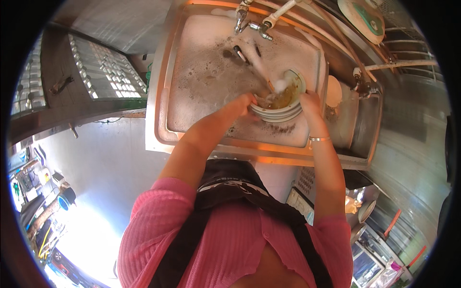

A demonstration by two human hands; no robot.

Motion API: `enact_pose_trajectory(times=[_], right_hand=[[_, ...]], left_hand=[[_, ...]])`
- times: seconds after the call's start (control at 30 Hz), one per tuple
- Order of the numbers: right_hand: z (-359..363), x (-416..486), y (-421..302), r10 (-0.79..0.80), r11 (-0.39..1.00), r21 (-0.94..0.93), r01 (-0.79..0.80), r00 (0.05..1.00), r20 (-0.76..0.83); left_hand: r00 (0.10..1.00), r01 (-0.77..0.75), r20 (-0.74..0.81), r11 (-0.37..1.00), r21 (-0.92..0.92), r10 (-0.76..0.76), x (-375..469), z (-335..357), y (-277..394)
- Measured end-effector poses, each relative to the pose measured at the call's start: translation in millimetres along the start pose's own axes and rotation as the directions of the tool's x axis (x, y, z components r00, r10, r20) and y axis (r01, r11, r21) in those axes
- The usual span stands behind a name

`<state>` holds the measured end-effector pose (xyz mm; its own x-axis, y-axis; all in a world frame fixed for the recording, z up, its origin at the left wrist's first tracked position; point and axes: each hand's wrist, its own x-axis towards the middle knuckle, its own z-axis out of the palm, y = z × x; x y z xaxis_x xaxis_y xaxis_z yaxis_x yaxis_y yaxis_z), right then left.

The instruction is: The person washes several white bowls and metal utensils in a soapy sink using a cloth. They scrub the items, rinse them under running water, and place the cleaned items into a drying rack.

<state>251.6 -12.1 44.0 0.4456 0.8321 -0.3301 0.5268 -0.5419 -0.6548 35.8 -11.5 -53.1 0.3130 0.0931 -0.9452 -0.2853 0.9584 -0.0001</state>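
A stack of pale plates or shallow bowls (pixel 277 116) is tilted in the wide metal sink (pixel 162 82), over soapy water. My left hand (pixel 247 102) grips the stack's left rim. On its right rim is my right hand (pixel 309 100), with a bracelet at that wrist. Murky yellowish liquid (pixel 286 96) with food bits and some white foam lies in the top dish. Something crumpled and greyish, perhaps a cloth, shows beside my left fingers; its kind is unclear. A dark-and-light utensil handle (pixel 240 54) pokes out of the suds farther back.
Two metal taps (pixel 261 29) reach over the sink's back edge. On the right is a second basin (pixel 351 122) with a round pale item (pixel 333 90) and its own tap (pixel 367 89). Above stands a fan base (pixel 363 18). A wooden-framed shutter (pixel 57 72) is at left.
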Motion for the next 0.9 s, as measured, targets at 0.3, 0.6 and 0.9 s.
enact_pose_trajectory(times=[0.3,0.6,0.9], right_hand=[[30.3,24.5,32.3,0.004,0.958,-0.288,0.006,0.999,0.035],[54.9,-13.0,7.2,0.046,0.806,-0.586,0.088,0.977,0.209],[33.4,-57.7,-18.0,-0.382,0.500,-0.609,0.616,0.788,0.483]], left_hand=[[0.950,-0.311,0.184,0.758,0.573,0.251,-28.7,1.1,8.9],[0.394,0.082,0.807,-0.891,0.446,0.440,-80.7,51.0,72.2],[0.763,0.027,0.463,-0.737,0.675,0.452,-28.1,32.3,129.0]])
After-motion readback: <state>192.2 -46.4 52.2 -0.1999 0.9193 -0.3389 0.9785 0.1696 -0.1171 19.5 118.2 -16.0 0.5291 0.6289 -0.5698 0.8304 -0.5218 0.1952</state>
